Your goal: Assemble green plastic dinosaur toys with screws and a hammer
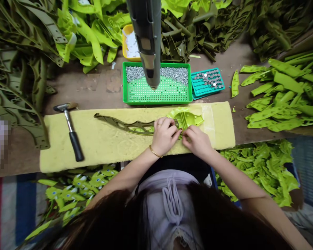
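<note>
On the yellow cloth (120,149) lies a long curved olive plastic part (125,125), its right end meeting a lime-green plastic piece (189,119). My left hand (165,135) is closed at that joint, thumb and fingers pinching near the edge of the green piece. Just to its right, my right hand (197,140) is closed too, fingertips pressed together at the same piece. Whatever sits between the fingertips of either hand is too small or too hidden to make out. A hammer (72,132) with a black handle rests on the cloth's left part.
A dark powered driver (148,45) hangs over a green tray (125,93) of small screws. Beside it are a teal tray (198,91) with metal discs and a yellow bin (124,45). Olive parts (28,69) and lime-green parts (284,93) are piled around; more lie below the table.
</note>
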Tool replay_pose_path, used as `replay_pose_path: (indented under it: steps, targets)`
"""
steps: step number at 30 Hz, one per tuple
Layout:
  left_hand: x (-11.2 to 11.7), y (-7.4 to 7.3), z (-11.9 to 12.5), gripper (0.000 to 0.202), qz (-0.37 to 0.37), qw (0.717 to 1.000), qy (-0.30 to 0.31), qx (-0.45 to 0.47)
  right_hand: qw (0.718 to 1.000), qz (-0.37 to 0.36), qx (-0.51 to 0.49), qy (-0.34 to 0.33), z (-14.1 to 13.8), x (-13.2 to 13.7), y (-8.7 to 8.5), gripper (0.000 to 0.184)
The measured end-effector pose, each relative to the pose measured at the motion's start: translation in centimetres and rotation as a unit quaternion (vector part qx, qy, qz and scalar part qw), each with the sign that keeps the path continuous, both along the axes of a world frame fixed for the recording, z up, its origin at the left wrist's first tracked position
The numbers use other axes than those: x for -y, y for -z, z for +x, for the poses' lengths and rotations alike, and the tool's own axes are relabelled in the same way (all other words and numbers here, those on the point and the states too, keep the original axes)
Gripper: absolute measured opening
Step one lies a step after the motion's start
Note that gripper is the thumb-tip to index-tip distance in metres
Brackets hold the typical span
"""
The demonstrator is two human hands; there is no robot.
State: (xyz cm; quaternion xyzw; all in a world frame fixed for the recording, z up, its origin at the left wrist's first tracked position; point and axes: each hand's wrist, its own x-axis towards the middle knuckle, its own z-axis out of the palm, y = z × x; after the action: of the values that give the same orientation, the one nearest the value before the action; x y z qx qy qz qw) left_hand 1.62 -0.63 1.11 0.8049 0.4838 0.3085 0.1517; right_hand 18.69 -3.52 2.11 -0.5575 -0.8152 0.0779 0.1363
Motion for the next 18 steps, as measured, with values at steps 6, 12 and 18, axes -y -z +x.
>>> replay_pose_path:
  steps: [6,12,18]
  targets:
    - [-1.1,-0.2,-2.1,0.025,0.000,1.000,0.008,-0.017,0.995,-0.034,-0.088,-0.035,-1.4,-1.1,0.3,0.009]
    - [-0.4,-1.2,-4.1,0.015,0.061,0.995,0.050,-0.054,0.986,-0.037,-0.159,-0.040,-1.5,-1.1,-1.1,0.003]
    - [3.5,-0.4,-3.8,0.043,0.040,0.989,-0.087,-0.110,0.978,0.102,-0.176,0.053,0.7,-13.2,-5.8,0.012]
